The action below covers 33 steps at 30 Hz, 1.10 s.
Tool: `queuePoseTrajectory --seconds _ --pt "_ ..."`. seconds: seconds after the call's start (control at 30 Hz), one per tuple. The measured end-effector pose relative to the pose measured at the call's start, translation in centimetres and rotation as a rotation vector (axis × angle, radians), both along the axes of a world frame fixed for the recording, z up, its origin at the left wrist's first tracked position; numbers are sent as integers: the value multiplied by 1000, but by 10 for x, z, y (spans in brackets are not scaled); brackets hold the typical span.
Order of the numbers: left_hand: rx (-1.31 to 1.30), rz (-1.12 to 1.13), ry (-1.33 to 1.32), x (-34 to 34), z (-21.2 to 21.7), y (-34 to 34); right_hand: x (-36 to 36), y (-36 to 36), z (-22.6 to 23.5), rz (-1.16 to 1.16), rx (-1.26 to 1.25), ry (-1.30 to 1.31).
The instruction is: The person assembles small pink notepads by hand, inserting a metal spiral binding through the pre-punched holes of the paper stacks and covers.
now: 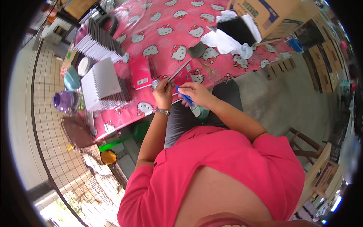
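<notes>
My left hand (163, 92), closed, grips the near end of a red notebook (184, 75) by its long narrow edge, which looks like a wire binding. In my right hand (196, 93) is a blue-handled hand tool (185, 97), probably pliers; its tip meets the notebook's near corner beside my left fingers. The jaws are too small to make out. Just left of my left hand lies a stack of red notebooks (140, 72) on the patterned pink tablecloth (126, 43).
At the left stand piles of white-paged notebooks (101, 81) and dark-covered ones (99, 41). A purple bottle (66, 101) is by the table's left edge. Far right, a cardboard box (274, 17) sits beside black bristle-like material (236, 31) on white paper. A grey lump (197, 50) lies beyond my hands.
</notes>
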<state>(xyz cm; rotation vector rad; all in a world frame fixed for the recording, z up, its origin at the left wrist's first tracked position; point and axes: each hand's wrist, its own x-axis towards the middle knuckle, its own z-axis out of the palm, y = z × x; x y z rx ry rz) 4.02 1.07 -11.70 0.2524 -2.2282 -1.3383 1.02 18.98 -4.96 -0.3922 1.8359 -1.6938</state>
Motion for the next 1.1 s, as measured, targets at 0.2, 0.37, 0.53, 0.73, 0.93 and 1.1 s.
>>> queuePoseTrajectory --seconds 0.2,0.37,0.53,0.73,0.93,1.1 --pt "501 176 64 -13 30 -26 -28 28 1 -27 159 681" --pt "-158 538 -25 -13 34 -96 -87 96 -26 -136 452 1059" --pt "-710 590 -96 4 11 -120 -181 97 2 -612 412 1175" --pt "-903 -373 -25 0 22 6 -281 121 -13 -592 828 832" --pt "-1112 -488 -145 10 7 14 -294 119 13 -605 777 999" --pt "-1115 -530 -193 -5 13 3 -278 118 51 -566 630 964"
